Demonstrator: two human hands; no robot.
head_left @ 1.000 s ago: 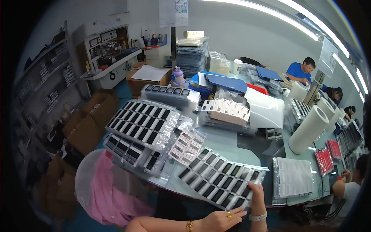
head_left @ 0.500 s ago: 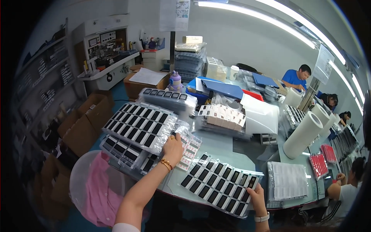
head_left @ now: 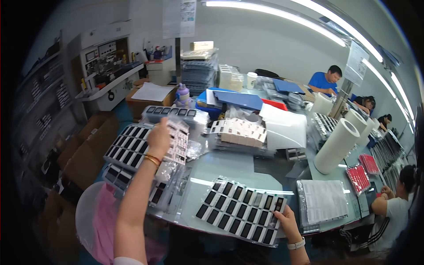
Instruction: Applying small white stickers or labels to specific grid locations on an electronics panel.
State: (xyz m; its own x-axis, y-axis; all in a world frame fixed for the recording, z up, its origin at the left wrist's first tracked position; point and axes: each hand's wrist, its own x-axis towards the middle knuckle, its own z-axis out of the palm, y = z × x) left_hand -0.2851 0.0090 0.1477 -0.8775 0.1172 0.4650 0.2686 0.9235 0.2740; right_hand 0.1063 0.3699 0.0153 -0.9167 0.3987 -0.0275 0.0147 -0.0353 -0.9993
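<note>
My left hand (head_left: 159,138) is closed on the edge of a white sheet with pink and dark printed patches (head_left: 179,142), held up over the stacked trays at the left. Its fingertips are partly hidden. Beneath it lies a stack of clear plastic trays (head_left: 128,145) filled with black rectangular pieces in rows. My right hand (head_left: 288,223) pinches the right edge of another clear tray (head_left: 240,212) at the table's front. That tray carries rows of black rectangular pieces with pale borders; a few at its upper right look brownish.
Bundled card pieces (head_left: 243,131) and blue folders (head_left: 238,100) lie at the back. White rolls (head_left: 338,145) and a bagged pale stack (head_left: 323,201) stand to the right. A clear bin with pink cloth (head_left: 106,225) is below left. Co-workers sit along the right side.
My left hand has lifted the patterned sheet off the table, up and leftward over the tray stack. My right hand keeps its grip on the tray's edge. The whole view has shifted slightly.
</note>
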